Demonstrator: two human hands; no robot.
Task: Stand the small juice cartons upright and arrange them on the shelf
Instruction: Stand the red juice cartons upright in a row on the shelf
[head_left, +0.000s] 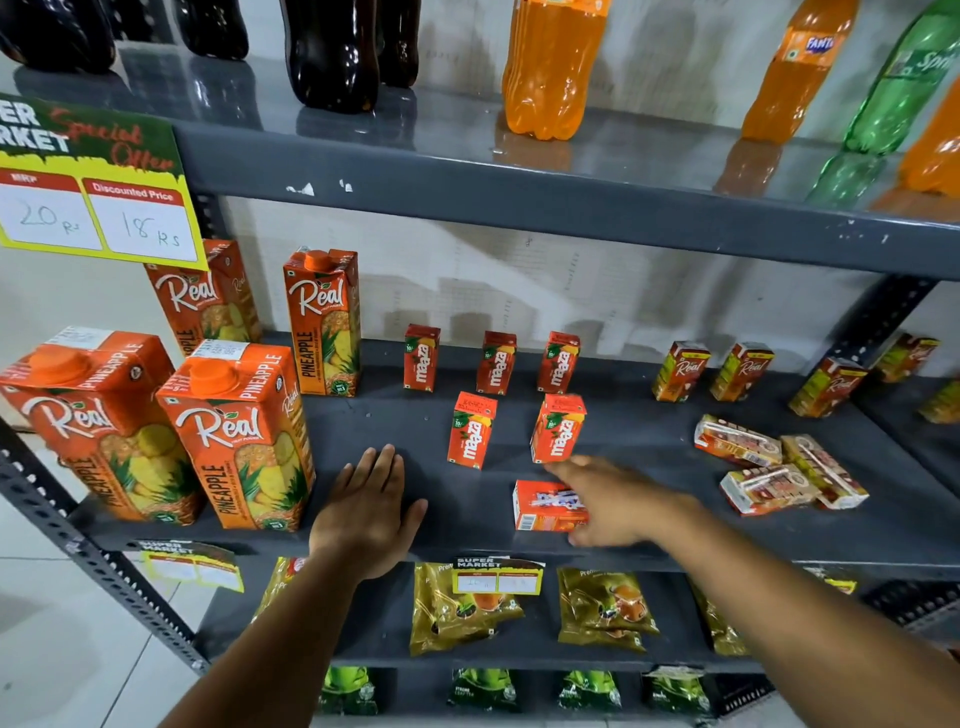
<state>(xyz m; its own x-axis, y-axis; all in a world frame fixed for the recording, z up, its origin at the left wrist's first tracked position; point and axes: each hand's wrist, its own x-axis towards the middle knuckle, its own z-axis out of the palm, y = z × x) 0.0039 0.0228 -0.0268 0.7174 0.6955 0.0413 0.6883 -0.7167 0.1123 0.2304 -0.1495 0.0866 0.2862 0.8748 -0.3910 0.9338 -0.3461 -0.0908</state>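
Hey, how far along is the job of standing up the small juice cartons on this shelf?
Done: five small red Maaza cartons stand upright in two rows, plus small Real cartons at the back right. In hand: the right hand is at a red carton lying flat; whether it is gripped is unclear. The left hand lies flat on the grey shelf. Left: three pale cartons lying flat.

right hand (618, 501) motion-blurred, covers lying Maaza carton's (543, 506) right end; soda bottles' (555, 62) tops cropped; lower price tag (498, 577) unreadable.
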